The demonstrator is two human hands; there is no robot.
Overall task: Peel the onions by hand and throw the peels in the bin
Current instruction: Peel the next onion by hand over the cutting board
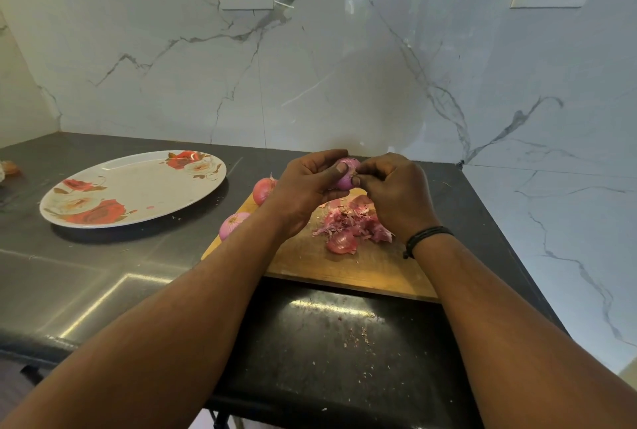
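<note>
1. Peeling is the step in hand; the left hand (303,184) curls its fingers round a red onion (346,175), thumb pressed on its near face; the right hand (393,194) pinches at the onion's right side, seemingly on a strip of skin.
2. Below the fingers a heap of peels (351,225) lies on the wooden cutting board (344,270); two more onions (263,189) sit left of the left wrist.
3. Next, I judge, the pinch must draw the skin away while the left hand steadies the bulb; afterwards the heap goes to the bin.
4. No bin is in view; the pinched skin itself is hidden by fingers.
</note>
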